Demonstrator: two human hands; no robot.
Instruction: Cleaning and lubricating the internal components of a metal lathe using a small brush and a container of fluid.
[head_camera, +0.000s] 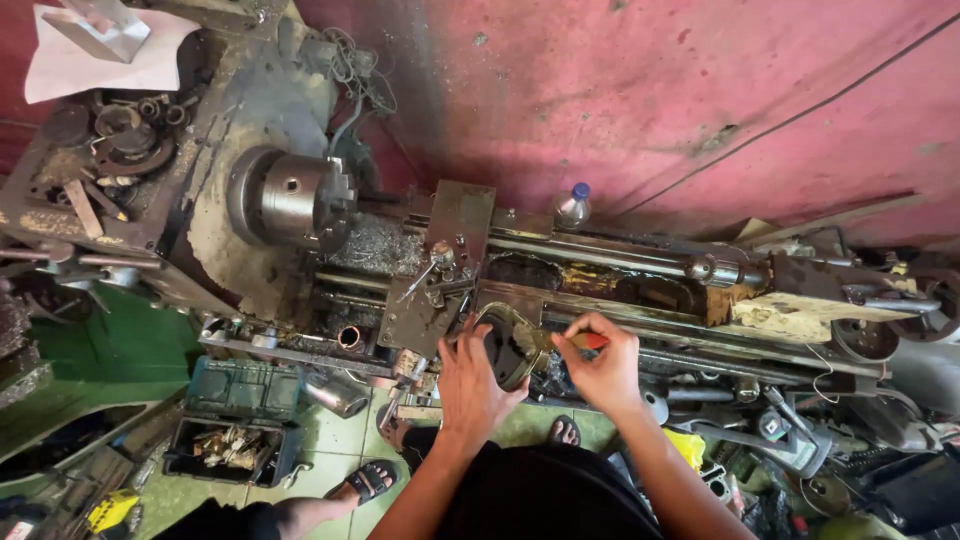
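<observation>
The left hand lies flat against a dark round metal part propped on the near edge of the lathe bed, fingers spread and pressing on its face, not curled round it. The right hand sits just to the right of that part, thumb and fingers pinched shut on a small red-orange tool; only a short stub of the tool shows, the tip being covered by the fingers. Whether the tip touches the round part cannot be told. The two hands are close together, nearly touching.

Containers: below and to the left of the left hand, on the floor, an open dark green toolbox with a lower tray holding a heap of small brassy and rusty pieces, too small to identify. Beyond the right hand, a clear bottle with blue cap stands upright against the pink wall; contents not legible.

Far left of the hands, the chuck, with metal swarf heaped just right of it. A sandalled foot is below the left forearm; a second foot between the forearms is mostly hidden. The clutter right of the right hand is too tangled to sort.
</observation>
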